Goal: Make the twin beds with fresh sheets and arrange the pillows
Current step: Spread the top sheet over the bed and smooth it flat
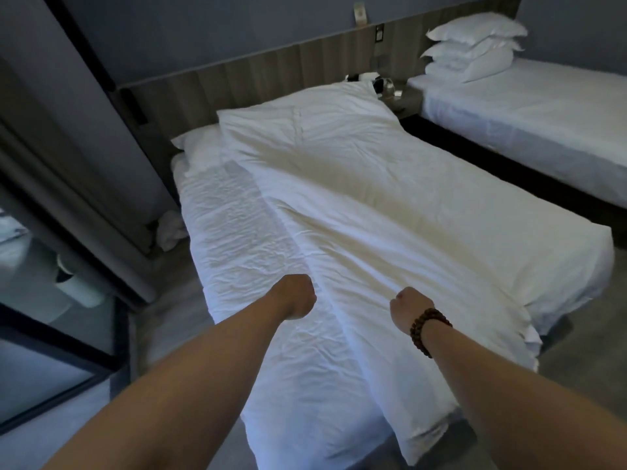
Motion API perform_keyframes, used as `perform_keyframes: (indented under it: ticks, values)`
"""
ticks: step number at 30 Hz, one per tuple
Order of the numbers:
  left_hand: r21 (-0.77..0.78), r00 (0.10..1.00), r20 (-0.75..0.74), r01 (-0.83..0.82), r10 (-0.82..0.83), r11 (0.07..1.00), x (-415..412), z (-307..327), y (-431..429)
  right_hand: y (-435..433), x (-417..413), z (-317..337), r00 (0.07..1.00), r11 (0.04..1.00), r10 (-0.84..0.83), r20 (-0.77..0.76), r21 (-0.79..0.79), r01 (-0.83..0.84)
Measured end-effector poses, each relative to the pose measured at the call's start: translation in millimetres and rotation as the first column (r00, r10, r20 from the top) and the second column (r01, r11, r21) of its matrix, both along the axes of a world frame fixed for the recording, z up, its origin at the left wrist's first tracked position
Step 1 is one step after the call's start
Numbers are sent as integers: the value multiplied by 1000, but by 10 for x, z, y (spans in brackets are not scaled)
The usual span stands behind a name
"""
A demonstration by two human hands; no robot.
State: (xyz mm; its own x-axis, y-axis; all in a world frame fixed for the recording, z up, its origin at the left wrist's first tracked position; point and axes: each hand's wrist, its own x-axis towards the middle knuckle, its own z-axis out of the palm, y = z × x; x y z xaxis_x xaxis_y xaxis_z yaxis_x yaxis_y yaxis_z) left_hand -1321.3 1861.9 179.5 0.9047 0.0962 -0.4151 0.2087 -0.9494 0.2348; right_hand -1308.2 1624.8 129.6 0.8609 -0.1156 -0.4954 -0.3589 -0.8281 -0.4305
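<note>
Near bed (244,232): fitted sheet laid, left strip left uncovered. Duvet (390,205) spread askew toward right side, overhanging foot; straightening judged unfinished. Far bed (529,123): sheet fitted, no duvet seen. Three stacked pillows (475,45) piled at its head, not yet arranged. Single pillow (195,144) part-hidden under duvet at near bed's head. Left hand (298,296), right hand (409,308): closed in fists, duvet's near edge gripped by both.

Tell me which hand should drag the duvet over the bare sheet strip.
Left. The left hand grips the duvet edge right beside the uncovered sheet; the right hand holds further in.
</note>
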Motion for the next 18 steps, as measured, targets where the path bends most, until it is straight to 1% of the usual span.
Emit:
perform_keyframes:
  ticks: [2, 6, 8, 10, 12, 14, 16, 18]
  values:
    - [31, 999, 14, 42, -43, 999, -56, 5, 253, 243, -97, 49, 1000, 1000, 6, -9, 5, -5]
    - [25, 993, 36, 107, -108, 994, -171, 40, 803, 829, -244, 157, 1000, 999, -22, 7, 37, 21]
    - [27, 989, 45, 138, -139, 990, -207, 61, 1151, 1184, -325, 161, 999, 999, -28, 27, 28, 28]
    - [11, 986, 63, 156, -157, 988, -215, 39, 1568, 1563, -379, 127, 998, 999, -42, 45, 13, 41]
    - [19, 980, 81, 180, -181, 984, -229, 43, 2030, 1958, -406, 83, 993, 996, -88, 81, -10, 89]
    - [26, 974, 62, 218, -219, 976, -240, 31, 2517, 2373, -439, 22, 986, 992, -126, 104, -3, 127]
    - [49, 964, 56, 257, -260, 965, -289, 79, 2989, 2819, -496, 49, 988, 990, -139, 61, -23, 141]
    - [55, 959, 61, 273, -276, 961, -309, 141, 3438, 3266, -510, 79, 993, 993, -112, 23, -37, 113]
